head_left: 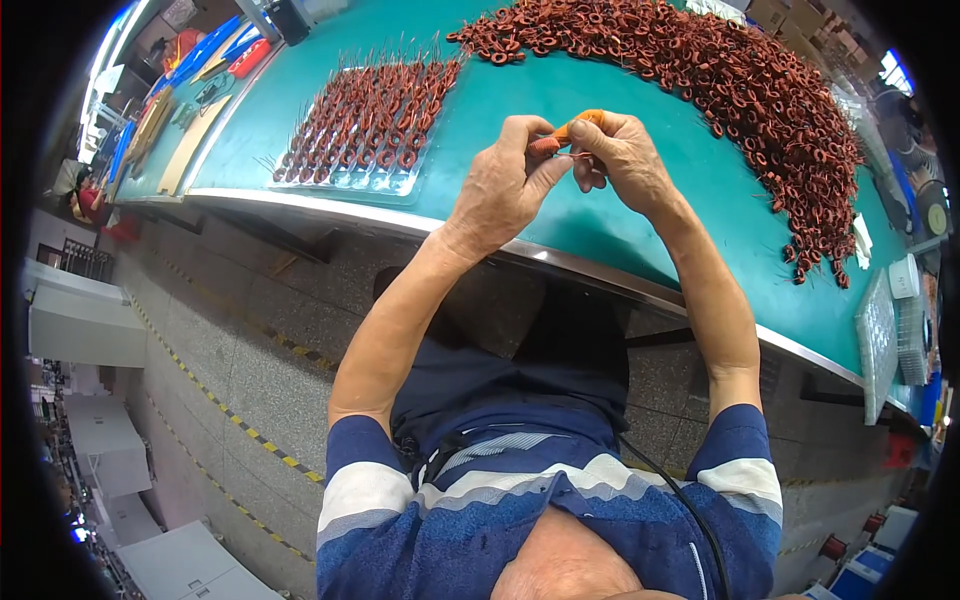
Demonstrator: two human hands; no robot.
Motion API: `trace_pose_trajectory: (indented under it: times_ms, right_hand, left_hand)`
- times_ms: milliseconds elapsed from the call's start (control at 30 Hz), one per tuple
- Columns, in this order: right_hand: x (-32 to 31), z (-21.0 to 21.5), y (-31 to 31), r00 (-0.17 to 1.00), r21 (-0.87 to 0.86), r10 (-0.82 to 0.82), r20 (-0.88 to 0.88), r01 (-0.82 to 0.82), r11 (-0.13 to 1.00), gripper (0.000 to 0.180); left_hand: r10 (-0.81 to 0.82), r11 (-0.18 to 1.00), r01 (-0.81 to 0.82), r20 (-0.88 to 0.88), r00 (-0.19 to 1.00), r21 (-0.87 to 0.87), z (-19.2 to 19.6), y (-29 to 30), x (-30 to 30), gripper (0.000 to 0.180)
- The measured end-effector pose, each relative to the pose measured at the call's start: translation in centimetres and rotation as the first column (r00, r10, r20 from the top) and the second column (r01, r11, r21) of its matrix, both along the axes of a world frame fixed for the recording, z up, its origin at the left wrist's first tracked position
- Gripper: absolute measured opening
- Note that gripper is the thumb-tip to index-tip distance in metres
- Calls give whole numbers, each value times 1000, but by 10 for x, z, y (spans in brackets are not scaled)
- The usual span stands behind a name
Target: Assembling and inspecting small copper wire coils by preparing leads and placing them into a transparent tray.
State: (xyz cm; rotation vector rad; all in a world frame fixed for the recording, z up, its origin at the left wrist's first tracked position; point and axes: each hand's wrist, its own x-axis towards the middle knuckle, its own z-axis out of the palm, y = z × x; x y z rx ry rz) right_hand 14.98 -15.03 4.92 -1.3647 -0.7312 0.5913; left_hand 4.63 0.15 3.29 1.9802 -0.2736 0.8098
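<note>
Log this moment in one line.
left hand: pinching reddish piece | right hand: holding orange item | plastic tray: rows of reddish rings | ring pile: on green table

A blue short-sleeved shirt (450,540), crossed by wavy white and grey bands, opens in a V at the neck; its 2 sleeves (367,490) carry white bands. The trousers (465,378) are dark navy; 1 thin black cable (698,506) crosses the shirt's right side.

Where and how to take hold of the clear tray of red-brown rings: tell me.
Probably best by the near rim, coming from the person's side. On the clear tray, that strip lies bare in front of the red-brown rings, while many of their thin wires point up and away.
</note>
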Motion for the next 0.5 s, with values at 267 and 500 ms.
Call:
trace_pose_trajectory:
  times_ms: [267, 500]
  right_hand:
    - [-10, -6, 8, 957, 71, -144, 250, 130, 989, 24]
    - [-16, 2, -14, 978, 127, -155, 137, 138, 982, 24]
  left_hand:
    - [-119, 982, 102, -101, 988, -159, -16, 10, -7, 25]
    - [-271, 851, 180, -120, 955, -494, 5, -32, -2, 16]
